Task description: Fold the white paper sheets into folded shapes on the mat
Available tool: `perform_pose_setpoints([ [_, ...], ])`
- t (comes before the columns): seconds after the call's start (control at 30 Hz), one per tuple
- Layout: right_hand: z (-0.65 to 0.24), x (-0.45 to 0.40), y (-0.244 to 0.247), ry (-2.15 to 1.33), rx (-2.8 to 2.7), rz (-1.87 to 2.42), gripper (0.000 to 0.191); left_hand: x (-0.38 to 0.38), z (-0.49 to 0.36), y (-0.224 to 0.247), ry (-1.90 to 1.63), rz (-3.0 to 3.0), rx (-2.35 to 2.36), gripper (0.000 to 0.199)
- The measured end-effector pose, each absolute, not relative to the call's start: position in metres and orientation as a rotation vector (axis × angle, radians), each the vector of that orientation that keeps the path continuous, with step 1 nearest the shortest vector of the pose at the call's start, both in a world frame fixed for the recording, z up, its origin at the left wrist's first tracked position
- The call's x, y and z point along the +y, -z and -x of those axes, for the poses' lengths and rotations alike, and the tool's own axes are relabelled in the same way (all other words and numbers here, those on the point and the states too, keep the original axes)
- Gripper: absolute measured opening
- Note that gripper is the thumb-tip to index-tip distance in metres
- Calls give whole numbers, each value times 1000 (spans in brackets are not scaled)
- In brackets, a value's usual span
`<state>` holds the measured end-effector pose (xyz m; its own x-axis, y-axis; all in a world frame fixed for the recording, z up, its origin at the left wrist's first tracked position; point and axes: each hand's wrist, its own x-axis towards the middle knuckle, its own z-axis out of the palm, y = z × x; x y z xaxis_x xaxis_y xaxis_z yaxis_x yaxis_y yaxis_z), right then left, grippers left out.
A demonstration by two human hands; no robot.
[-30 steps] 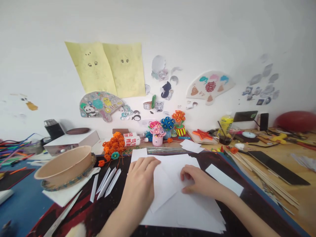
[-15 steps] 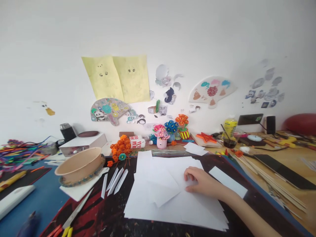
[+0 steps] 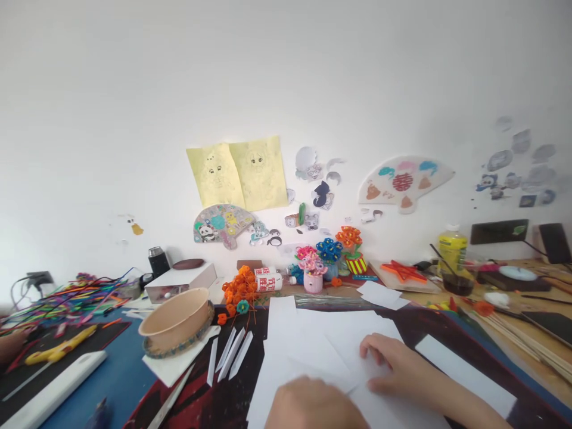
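White paper sheets (image 3: 308,328) lie in a loose stack on the dark mat, with a smaller folded-looking piece (image 3: 324,354) on top. My right hand (image 3: 397,372) rests on the right part of the stack, fingers loosely curled and thumb apart, nothing visible between them. Low in the view, my left hand (image 3: 315,405) is over the near part of the paper. It is blurred and its fingers are hidden. Left of the stack lie several narrow folded paper strips (image 3: 235,354). A white paper rectangle (image 3: 465,369) is to the right of my right hand.
On the left are scissors (image 3: 172,396), a beige bowl (image 3: 174,322) and a yellow glue gun (image 3: 60,345). Orange pipe-cleaner flowers (image 3: 241,289), a pink flower pot (image 3: 313,280) and a yellow bottle (image 3: 452,250) stand behind. Part of another person's hand (image 3: 11,345) shows at far left.
My left hand has come into view from below, over the paper. My right hand stays on the stack. The whole scene has shifted right and down in the view.
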<state>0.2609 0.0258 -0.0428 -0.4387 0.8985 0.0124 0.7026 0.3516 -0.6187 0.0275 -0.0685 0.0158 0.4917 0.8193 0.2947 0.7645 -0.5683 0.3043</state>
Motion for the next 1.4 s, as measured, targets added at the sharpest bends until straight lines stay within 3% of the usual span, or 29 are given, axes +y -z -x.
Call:
perform_pose_setpoints([
  [0.13,-262,23,44,-739,-2253,1485,38,-32,-30,3,-395,-2687,1409,31],
  [0.5,-265,28,44,-769,-2255,1489,12,-21,-25,38,-305,-2738,1513,47],
  [0.73,-257,17,30,-776,-2274,1484,47,-22,-27,30,-214,-2666,1507,48],
  [0.93,-258,19,33,-805,-2274,1431,27,-24,-29,28,-181,-2641,1507,50],
  [1.2,-253,13,27,-756,-2258,1522,41,-25,-27,30,-194,-2636,1500,53],
  [1.4,-252,15,33,-787,-2226,1538,24,-26,-28,28,-218,-2658,1461,54],
])
